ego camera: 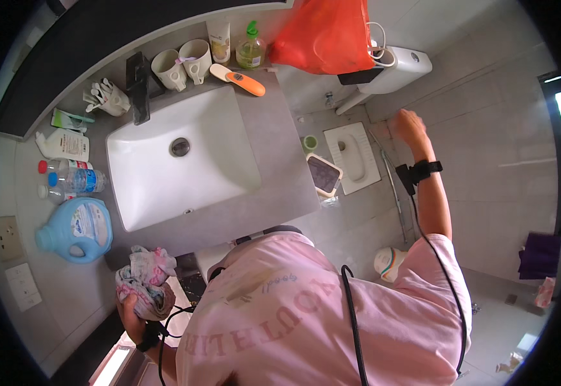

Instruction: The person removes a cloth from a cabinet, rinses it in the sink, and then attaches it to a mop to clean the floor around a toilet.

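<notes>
A bunched, patterned cloth point(147, 282) is gripped by my left hand point(128, 309), just off the near left corner of the grey washbasin counter point(280, 144). My right hand point(408, 126) is raised at the right, over the floor beside the squat toilet point(356, 157); its fingers look curled, but blur hides whether they hold anything. Set into the counter is a white basin point(188, 178) with a dark drain and a black faucet point(139, 89). A blue detergent jug point(80, 230) stands nearest to the cloth.
Plastic bottles point(85, 179), a white bottle point(70, 144) and a cup of toothbrushes point(114, 99) line the counter's left side. Cups point(169, 67), a green-topped pump bottle point(250, 50) and an orange-handled item point(246, 83) stand behind. A red plastic bag point(328, 38) hangs by the cistern point(401, 70).
</notes>
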Demonstrator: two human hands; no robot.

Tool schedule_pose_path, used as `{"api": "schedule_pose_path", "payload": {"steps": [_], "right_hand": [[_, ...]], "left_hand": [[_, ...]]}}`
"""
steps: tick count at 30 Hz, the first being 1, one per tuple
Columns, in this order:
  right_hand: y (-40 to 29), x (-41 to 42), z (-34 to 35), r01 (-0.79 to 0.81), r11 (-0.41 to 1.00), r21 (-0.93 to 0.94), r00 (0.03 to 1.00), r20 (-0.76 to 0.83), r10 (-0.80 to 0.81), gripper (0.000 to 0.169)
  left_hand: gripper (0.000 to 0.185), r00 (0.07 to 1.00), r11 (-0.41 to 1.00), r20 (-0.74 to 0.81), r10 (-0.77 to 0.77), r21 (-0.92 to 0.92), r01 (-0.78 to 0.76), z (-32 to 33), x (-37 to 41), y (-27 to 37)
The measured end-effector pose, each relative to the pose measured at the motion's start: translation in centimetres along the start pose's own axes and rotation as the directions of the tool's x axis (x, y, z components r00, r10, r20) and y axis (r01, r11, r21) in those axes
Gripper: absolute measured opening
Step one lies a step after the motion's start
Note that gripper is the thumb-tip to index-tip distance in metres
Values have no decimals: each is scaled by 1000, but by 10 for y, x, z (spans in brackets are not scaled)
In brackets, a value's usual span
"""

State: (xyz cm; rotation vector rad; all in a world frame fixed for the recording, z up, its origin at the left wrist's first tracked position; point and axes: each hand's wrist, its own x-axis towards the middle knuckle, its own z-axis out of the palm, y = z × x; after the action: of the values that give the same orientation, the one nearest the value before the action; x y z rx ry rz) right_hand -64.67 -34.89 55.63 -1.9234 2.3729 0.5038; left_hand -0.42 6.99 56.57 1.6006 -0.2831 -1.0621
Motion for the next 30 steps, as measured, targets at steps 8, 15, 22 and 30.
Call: {"api": "schedule_pose_path", "payload": {"steps": [8, 15, 22, 30], "right_hand": [[-72, -25, -79, 340, 927, 160, 923, -247, -295, 18], [-215, -57, -60, 897, 336, 287, 402, -215, -890, 17], [-426, -37, 23, 954, 53, 294, 9, 149, -989, 28], [-554, -18, 102, 971, 188, 147, 147, 251, -957, 47]], "left_hand": [[56, 990, 930, 30, 137, 339, -138, -22, -30, 11], [60, 998, 998, -64, -25, -60, 21, -7, -42, -4], [55, 943, 984, -297, -153, -137, 116, -39, -105, -49], [55, 816, 941, -532, -227, -335, 43, -50, -188, -85]]}}
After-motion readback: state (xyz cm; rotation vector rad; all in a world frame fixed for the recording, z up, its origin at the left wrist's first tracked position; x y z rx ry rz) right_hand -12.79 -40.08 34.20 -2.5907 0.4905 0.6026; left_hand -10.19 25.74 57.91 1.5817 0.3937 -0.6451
